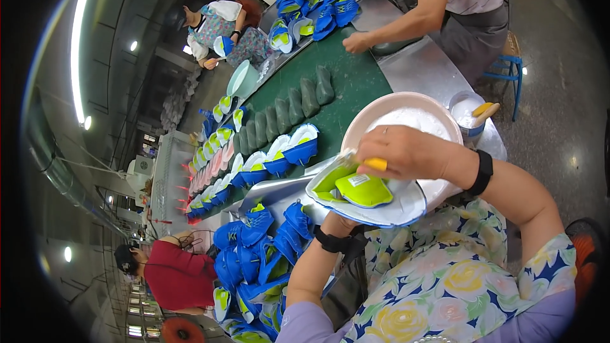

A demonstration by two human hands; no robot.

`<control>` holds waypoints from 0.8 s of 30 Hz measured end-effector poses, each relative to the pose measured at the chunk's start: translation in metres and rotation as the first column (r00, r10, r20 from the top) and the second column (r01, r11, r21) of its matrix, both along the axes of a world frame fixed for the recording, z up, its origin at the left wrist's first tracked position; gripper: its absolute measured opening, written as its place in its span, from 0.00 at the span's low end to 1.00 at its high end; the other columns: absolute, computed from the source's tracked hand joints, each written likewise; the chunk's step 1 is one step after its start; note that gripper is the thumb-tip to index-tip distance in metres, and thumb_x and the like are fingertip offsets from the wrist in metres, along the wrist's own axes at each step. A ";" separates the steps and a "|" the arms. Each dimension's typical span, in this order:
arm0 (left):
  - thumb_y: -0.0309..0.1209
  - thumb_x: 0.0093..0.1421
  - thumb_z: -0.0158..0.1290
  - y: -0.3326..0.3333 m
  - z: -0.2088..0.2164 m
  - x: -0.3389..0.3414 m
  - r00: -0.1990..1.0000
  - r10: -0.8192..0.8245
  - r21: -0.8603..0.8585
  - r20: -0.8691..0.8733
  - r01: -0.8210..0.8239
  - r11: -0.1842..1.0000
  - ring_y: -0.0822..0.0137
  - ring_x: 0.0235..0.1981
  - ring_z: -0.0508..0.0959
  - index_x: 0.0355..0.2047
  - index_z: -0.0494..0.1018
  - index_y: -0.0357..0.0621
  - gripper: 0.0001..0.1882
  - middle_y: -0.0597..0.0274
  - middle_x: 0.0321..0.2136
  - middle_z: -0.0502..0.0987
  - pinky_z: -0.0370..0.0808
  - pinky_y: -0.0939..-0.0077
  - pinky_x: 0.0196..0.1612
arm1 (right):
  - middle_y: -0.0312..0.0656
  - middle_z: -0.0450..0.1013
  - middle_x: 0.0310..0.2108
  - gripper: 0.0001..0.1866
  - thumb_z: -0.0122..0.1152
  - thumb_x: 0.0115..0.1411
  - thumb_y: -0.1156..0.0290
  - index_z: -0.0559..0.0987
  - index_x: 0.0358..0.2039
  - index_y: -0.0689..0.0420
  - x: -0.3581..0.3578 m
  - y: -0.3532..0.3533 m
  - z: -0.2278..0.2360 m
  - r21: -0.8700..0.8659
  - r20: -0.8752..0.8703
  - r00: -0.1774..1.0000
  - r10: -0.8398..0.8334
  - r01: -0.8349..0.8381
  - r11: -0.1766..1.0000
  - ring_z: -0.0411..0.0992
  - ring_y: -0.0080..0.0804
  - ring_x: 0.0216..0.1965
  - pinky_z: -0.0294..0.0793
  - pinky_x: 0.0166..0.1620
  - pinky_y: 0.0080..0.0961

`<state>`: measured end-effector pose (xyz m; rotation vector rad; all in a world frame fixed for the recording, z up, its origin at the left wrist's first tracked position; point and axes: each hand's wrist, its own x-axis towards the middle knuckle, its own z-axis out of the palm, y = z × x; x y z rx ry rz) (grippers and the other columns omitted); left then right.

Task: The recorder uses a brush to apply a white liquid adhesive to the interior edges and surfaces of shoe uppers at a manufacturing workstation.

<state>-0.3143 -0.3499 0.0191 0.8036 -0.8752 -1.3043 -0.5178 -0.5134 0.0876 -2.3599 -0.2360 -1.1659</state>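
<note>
A blue shoe upper (406, 206), its white underside and lime-green lining turned up, rests on my left hand (340, 222). The upper hides most of that hand's fingers. My right hand (406, 152) is closed on a brush with a yellow handle (376, 164), and its pale tip meets the upper's rim at the left. Right behind the upper stands a pink basin (397, 103) with white liquid in it.
A can (467, 111) holding another yellow-handled tool stands right of the basin. Grey shoe lasts (295, 107) and shoe uppers (298, 146) line the green belt (356, 82). Blue uppers (254, 254) are heaped at my left. Across the belt, a person's hand (357, 42) reaches in.
</note>
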 end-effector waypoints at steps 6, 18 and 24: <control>0.54 0.54 0.63 0.000 0.003 -0.006 1.000 0.025 -0.016 0.018 -0.025 1.000 0.55 0.57 0.76 0.64 0.64 0.39 0.45 0.51 0.59 0.72 0.76 0.57 0.59 | 0.53 0.74 0.24 0.13 0.67 0.58 0.66 0.74 0.34 0.62 -0.015 -0.023 0.000 0.347 -0.266 0.957 -0.112 0.204 0.915 0.76 0.51 0.29 0.74 0.34 0.36; 0.39 0.68 0.50 -0.012 0.027 0.001 0.974 0.205 0.214 0.095 -0.221 0.952 0.58 0.45 0.82 0.59 0.68 0.38 0.24 0.52 0.49 0.77 0.83 0.62 0.46 | 0.45 0.76 0.33 0.07 0.65 0.60 0.71 0.77 0.37 0.56 -0.022 -0.012 -0.001 0.167 -0.076 0.991 -0.108 0.120 0.979 0.75 0.47 0.37 0.74 0.41 0.38; 0.38 0.69 0.48 -0.006 0.024 0.017 0.960 0.222 0.255 -0.170 -0.175 0.951 0.57 0.44 0.82 0.58 0.68 0.39 0.22 0.52 0.49 0.76 0.84 0.58 0.46 | 0.46 0.75 0.31 0.10 0.66 0.60 0.67 0.76 0.35 0.57 -0.034 -0.017 -0.004 0.092 -0.359 0.929 -0.085 0.126 0.988 0.75 0.47 0.34 0.74 0.38 0.38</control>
